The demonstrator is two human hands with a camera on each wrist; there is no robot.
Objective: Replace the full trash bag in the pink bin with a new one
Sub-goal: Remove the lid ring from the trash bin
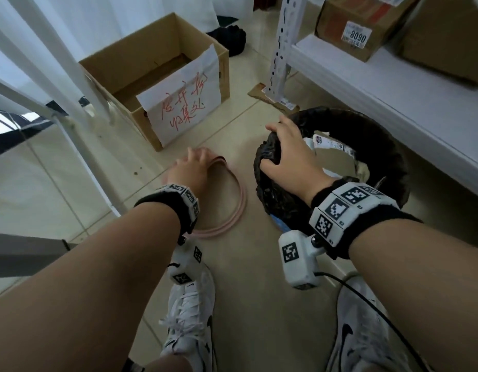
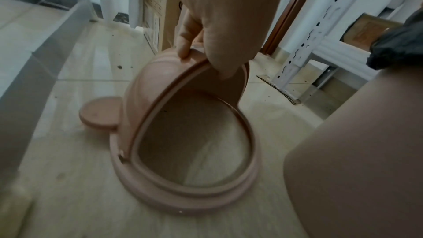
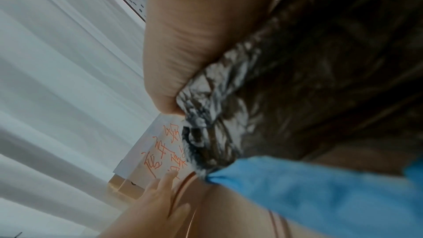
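Left hand on the pink lid on the floor, right hand gripping the black bag at the bin's rim.

The left hand (image 1: 190, 167) pinches the raised flap of the pink lid (image 2: 183, 151), thumb on one side and fingers on the other; the lid's ring lies on the tiled floor (image 1: 254, 304), just left of the pink bin (image 2: 357, 160). The right hand (image 1: 288, 159) curls over the near-left rim, clamped on the rolled edge of the black trash bag (image 1: 380, 146), which lines the bin and holds paper scraps. A cardboard box (image 1: 154, 73) with a handwritten paper sign stands farther left; a white shelf (image 1: 393, 84) runs along the right.
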